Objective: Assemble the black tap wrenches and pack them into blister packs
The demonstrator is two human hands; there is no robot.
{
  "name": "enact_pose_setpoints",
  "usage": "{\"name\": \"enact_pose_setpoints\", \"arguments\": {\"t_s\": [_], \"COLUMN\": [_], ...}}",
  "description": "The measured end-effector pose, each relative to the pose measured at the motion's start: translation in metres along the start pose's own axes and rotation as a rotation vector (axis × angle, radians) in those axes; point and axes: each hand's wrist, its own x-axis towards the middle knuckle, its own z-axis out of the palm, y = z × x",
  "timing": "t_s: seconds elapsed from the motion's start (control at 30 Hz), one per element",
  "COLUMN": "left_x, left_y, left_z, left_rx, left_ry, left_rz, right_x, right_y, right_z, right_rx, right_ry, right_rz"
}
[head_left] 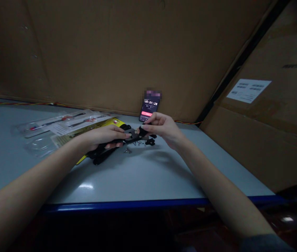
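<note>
My left hand (103, 137) grips a pair of black-handled pliers (103, 154), perhaps a crimping tool, with the grey metal head (131, 134) pointing right. My right hand (163, 127) reaches in from the right, its fingertips pinching a small black piece (142, 131) at the tool's head. I cannot tell exactly what that piece is. Several small metal parts (127, 150) lie on the table just below the hands, and a black item (150, 141) rests under my right fingers.
A yellow card package (98, 128) and clear blister packs (64, 122) holding wired parts lie left of the hands. A phone (149, 110) showing a timer leans at the back. Coloured wire (25, 103) runs along the back edge, cardboard stands behind, and the table has a blue front edge (122, 205).
</note>
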Motion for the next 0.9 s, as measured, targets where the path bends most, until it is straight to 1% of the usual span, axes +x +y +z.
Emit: {"name": "enact_pose_setpoints", "arguments": {"t_s": [0.07, 0.13, 0.2, 0.3, 0.4, 0.5, 0.57, 0.63, 0.7, 0.8, 0.9], "left_x": [0.000, 0.001, 0.001, -0.001, -0.003, -0.003, -0.002, -0.002, -0.003, -0.004, -0.004], "left_y": [0.000, -0.001, -0.001, 0.001, 0.003, 0.005, 0.005, 0.005, 0.005, 0.005, 0.005], "left_z": [0.002, 0.003, 0.003, 0.004, 0.006, 0.007, 0.007, 0.007, 0.007, 0.007, 0.008], "left_rx": [-0.029, -0.048, -0.068, -0.105, -0.118, -0.172, -0.234, -0.239, -0.163, -0.041, -0.014], "left_ry": [-0.012, -0.019, -0.032, -0.062, -0.062, -0.064, -0.091, -0.101, -0.086, -0.052, -0.036], "left_rz": [-0.005, -0.006, -0.007, -0.005, -0.006, -0.039, -0.060, -0.055, -0.018, 0.038, 0.031], "right_x": [0.000, 0.000, 0.000, 0.001, 0.002, 0.002, 0.002, 0.001, 0.000, -0.001, -0.001], "right_y": [0.000, 0.001, 0.005, 0.009, 0.011, 0.012, 0.013, 0.014, 0.016, 0.016, 0.015], "right_z": [0.005, 0.010, 0.013, 0.013, 0.010, 0.007, 0.008, 0.009, 0.011, 0.015, 0.016], "right_rx": [0.012, -0.032, -0.184, -0.491, -0.678, -0.795, -0.839, -0.872, -0.899, -0.900, -0.786], "right_ry": [0.017, 0.008, 0.046, 0.127, 0.120, 0.099, 0.070, 0.036, 0.022, 0.038, 0.061], "right_rz": [-0.011, -0.050, -0.126, -0.299, -0.447, -0.535, -0.546, -0.534, -0.521, -0.502, -0.507]}}
